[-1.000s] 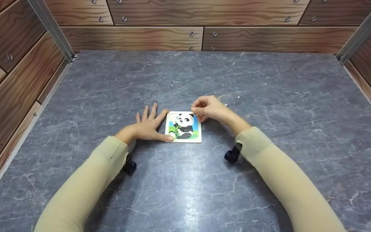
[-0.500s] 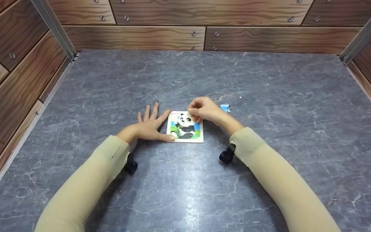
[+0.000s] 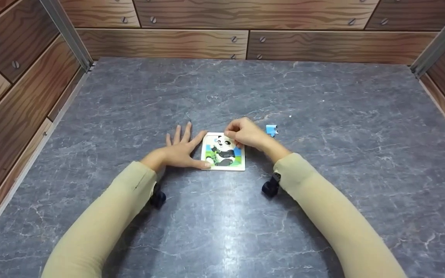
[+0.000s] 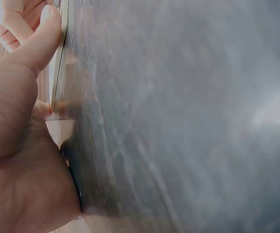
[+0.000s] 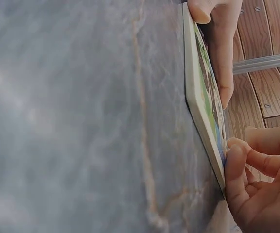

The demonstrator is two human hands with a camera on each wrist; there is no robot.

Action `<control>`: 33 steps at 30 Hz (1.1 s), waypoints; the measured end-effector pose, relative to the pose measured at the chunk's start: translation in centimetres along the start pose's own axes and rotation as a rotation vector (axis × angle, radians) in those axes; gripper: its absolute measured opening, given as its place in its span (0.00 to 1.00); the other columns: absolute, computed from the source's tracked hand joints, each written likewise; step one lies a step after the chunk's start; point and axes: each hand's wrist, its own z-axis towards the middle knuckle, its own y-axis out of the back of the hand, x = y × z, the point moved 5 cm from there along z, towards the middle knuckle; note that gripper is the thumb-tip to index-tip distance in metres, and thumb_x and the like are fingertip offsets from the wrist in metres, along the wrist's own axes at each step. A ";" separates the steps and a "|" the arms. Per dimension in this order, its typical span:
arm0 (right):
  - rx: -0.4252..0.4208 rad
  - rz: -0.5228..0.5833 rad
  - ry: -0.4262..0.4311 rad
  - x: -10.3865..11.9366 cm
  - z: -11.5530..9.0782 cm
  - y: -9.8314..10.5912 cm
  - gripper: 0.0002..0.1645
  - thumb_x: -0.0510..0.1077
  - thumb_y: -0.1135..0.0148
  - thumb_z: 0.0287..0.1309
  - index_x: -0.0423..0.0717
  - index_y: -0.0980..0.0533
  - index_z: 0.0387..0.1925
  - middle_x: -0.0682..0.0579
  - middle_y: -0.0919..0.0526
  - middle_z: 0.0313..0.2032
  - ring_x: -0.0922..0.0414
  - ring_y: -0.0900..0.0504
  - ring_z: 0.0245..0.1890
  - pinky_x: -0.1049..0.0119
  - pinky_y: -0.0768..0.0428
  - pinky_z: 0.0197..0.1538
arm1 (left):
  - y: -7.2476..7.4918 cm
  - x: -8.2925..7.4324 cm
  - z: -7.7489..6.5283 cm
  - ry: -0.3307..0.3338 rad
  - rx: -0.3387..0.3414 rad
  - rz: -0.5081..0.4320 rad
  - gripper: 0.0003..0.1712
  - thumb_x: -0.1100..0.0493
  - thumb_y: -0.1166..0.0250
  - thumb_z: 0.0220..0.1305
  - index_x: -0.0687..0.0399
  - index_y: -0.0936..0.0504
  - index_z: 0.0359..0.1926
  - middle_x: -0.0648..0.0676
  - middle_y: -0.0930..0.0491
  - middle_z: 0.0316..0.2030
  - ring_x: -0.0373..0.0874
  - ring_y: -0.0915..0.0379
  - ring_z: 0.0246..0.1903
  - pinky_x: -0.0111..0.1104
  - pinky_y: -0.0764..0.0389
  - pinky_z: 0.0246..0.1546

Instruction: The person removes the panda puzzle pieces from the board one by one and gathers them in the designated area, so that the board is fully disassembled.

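A small square panda puzzle [image 3: 225, 168] in a pale wooden frame lies on the table between the hands. My left hand [image 3: 176, 152] is spread at its left side; the thumb rests on the lower left corner and the index fingertip is at the upper left. At the upper right, my right hand [image 3: 247, 135] has curled fingers, pinching at the corner puzzle piece, which the fingers mostly cover. The right wrist view has the right thumb and fingertips together by the puzzle's corner [image 5: 221, 177]. In the puzzle's upper left, pale bare backing shows beside the panda's head.
A loose blue puzzle piece [image 3: 271, 130] lies on the grey marbled table [image 3: 323, 154], just beyond the right wrist. Wood-patterned panels [image 3: 168, 44] wall in the back and both sides. Black wrist cameras [image 3: 270, 187] hang under both cuffs.
My right hand has shifted slightly left over the puzzle's upper right corner. The blue piece, earlier mostly behind that hand, now shows. My left hand holds its place.
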 end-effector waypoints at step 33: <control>0.009 -0.021 0.022 0.3 -0.1 -0.6 0.10 0.41 0.45 0.62 0.36 0.25 0.37 0.49 0.26 0.31 0.60 0.29 0.22 0.70 0.28 0.25 | -0.1 -0.2 0.3 0.069 0.000 0.045 0.56 0.24 0.49 0.53 0.33 0.69 0.72 0.59 0.88 0.67 0.60 0.95 0.64 0.61 0.81 0.57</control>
